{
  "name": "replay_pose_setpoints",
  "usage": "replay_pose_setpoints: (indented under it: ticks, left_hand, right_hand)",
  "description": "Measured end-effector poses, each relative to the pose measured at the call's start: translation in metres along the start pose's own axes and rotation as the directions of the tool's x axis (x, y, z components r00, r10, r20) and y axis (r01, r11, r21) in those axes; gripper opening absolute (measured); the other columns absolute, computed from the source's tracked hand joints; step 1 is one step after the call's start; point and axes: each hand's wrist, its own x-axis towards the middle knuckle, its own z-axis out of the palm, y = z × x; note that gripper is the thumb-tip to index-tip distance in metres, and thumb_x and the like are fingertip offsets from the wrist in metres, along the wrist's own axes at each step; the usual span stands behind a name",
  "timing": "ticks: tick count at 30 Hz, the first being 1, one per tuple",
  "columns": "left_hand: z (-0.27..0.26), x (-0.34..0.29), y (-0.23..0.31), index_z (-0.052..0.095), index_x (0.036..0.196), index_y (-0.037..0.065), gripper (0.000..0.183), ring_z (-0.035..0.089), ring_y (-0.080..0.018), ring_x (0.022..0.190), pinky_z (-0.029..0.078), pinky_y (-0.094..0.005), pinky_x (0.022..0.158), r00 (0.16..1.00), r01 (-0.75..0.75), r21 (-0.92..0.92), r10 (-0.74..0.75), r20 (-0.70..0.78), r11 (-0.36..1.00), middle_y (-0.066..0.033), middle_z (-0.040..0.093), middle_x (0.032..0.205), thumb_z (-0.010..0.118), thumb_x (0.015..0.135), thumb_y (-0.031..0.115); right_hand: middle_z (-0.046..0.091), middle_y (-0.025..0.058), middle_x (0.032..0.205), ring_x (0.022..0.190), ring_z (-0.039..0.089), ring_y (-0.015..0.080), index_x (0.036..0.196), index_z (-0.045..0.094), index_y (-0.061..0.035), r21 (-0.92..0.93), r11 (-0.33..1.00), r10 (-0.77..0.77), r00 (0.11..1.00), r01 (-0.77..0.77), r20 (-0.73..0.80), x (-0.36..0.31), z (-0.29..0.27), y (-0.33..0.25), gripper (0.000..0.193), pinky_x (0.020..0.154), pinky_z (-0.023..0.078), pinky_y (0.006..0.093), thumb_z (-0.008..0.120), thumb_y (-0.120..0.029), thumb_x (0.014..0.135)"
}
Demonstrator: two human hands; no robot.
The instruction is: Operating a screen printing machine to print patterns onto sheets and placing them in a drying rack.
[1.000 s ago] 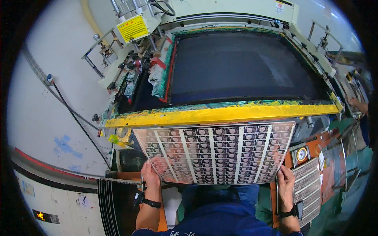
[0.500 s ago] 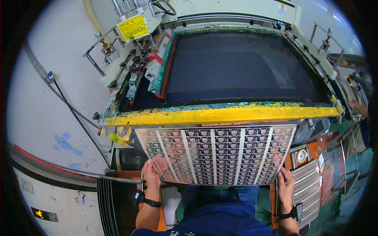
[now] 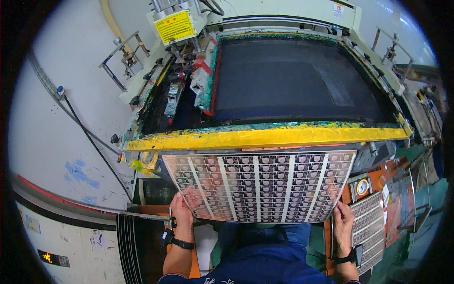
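A clear rectangular sheet (image 3: 261, 187), printed with rows of small repeated shapes between pale strips, is held tilted in front of my body. My left hand (image 3: 181, 210) grips its lower left edge, and my right hand (image 3: 344, 218) grips its lower right edge. Just past the sheet's far edge runs the yellow front bar (image 3: 269, 138) of a screen printing frame. Inside that frame lies a dark mesh screen (image 3: 274, 75). A squeegee assembly (image 3: 204, 87) with green and red edging stands on the screen's left part.
Another printed sheet (image 3: 369, 229) lies to my right, near a roll of tape (image 3: 362, 187). Below the frame's left front corner hangs a yellow roll (image 3: 149, 161). A cabinet with a lit display (image 3: 53, 259) stands at the lower left. Part of another person (image 3: 428, 165) shows at the far right.
The squeegee assembly and its yellow-labelled carriage have shifted right across the screen. My hands and the sheet look unmoved. The other person's hand at the far right has left the view.
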Motion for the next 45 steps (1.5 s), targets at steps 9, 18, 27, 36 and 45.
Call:
replay_pose_setpoints:
  ticks: [9,18,27,36,45]
  left_hand:
    - [-0.01,0.006,-0.004,0.06,0.106,-0.003,0.035,0.068,-0.0209,0.075,0.06,-0.037,0.066,0.999,-0.021,-0.011,0.022,0.037,1.0,-0.0121,0.068,0.089,0.047,0.098,0.029]
    - [-0.005,0.004,0.0,0.06,0.108,-0.004,0.038,0.067,-0.0223,0.075,0.06,-0.0377,0.065,1.0,-0.018,0.001,0.018,-0.004,1.0,-0.013,0.067,0.09,0.047,0.098,0.029]
    - [-0.008,0.006,0.002,0.06,0.103,-0.003,0.036,0.067,-0.0222,0.073,0.057,-0.0355,0.061,0.998,-0.017,0.022,0.018,-0.062,1.0,-0.0117,0.066,0.086,0.044,0.097,0.029]
    - [0.006,0.004,0.006,0.06,0.105,-0.003,0.035,0.067,-0.0216,0.071,0.058,-0.0331,0.059,0.997,-0.075,0.046,0.076,-0.021,0.996,-0.0135,0.068,0.088,0.042,0.099,0.027]
    - [0.009,0.005,0.008,0.06,0.105,-0.003,0.034,0.067,-0.0211,0.073,0.058,-0.0344,0.061,0.995,-0.079,0.061,0.082,-0.055,0.995,-0.0121,0.067,0.09,0.043,0.099,0.026]
  right_hand:
    - [0.062,0.0111,0.093,0.086,0.056,0.0189,0.112,0.062,0.0066,0.006,1.0,-0.006,1.0,0.006,0.0,0.001,0.002,-0.001,0.023,0.078,0.045,0.0285,0.054,-0.005,0.093]
    - [0.062,0.0118,0.095,0.088,0.057,0.0201,0.112,0.062,0.0066,-0.007,1.0,0.011,1.0,-0.011,-0.001,0.002,0.001,-0.004,0.023,0.08,0.046,0.0298,0.054,-0.002,0.092]
    - [0.064,0.0139,0.097,0.087,0.06,0.0214,0.112,0.063,0.0052,-0.01,0.999,-0.033,0.999,0.033,-0.013,0.003,0.003,-0.001,0.024,0.078,0.047,0.03,0.055,-0.004,0.091]
    - [0.063,0.016,0.098,0.088,0.06,0.0256,0.119,0.062,0.0012,-0.043,0.995,-0.095,0.996,0.095,0.003,0.004,0.001,0.0,0.03,0.078,0.048,0.0324,0.054,-0.003,0.09]
    - [0.063,0.016,0.097,0.086,0.061,0.0241,0.117,0.063,0.001,-0.017,0.998,-0.062,0.998,0.061,-0.033,0.003,0.002,0.004,0.029,0.076,0.048,0.0311,0.054,-0.004,0.091]
